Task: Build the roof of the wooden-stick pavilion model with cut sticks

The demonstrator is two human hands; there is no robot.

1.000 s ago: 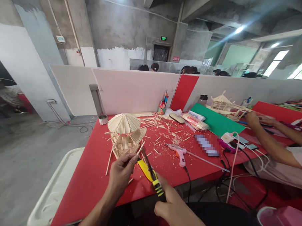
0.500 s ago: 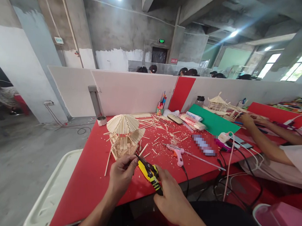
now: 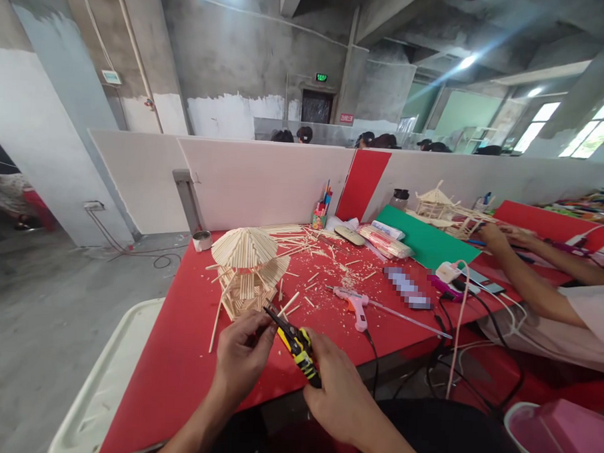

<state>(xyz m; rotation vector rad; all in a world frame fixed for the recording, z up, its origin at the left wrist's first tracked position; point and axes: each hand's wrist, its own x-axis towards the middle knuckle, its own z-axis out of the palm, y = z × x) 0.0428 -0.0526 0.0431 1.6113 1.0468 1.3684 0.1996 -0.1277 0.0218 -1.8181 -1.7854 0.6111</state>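
Yellow-and-black pliers (image 3: 296, 350) are gripped in my right hand (image 3: 342, 388), their dark jaws pointing up and left. My left hand (image 3: 241, 354) is closed in a pinch right beside the jaws; whatever its fingers hold is too small or hidden to make out. Just beyond my left hand stands a small pavilion model (image 3: 245, 271) of pale wooden sticks, with a cone-shaped roof. Loose sticks (image 3: 289, 305) lie between the model and the pliers.
A pink glue gun (image 3: 356, 306) with a clear glue stick lies on the red table (image 3: 175, 374), amid wood scraps. Behind are a pen cup (image 3: 320, 217), bagged sticks (image 3: 386, 242) and a green board (image 3: 426, 238). Cables (image 3: 458, 327) hang at right, near another person's arms (image 3: 530, 270).
The pliers' handles look closer together, and their jaws have shifted slightly left. My left hand stays pinched beside them, almost in place.
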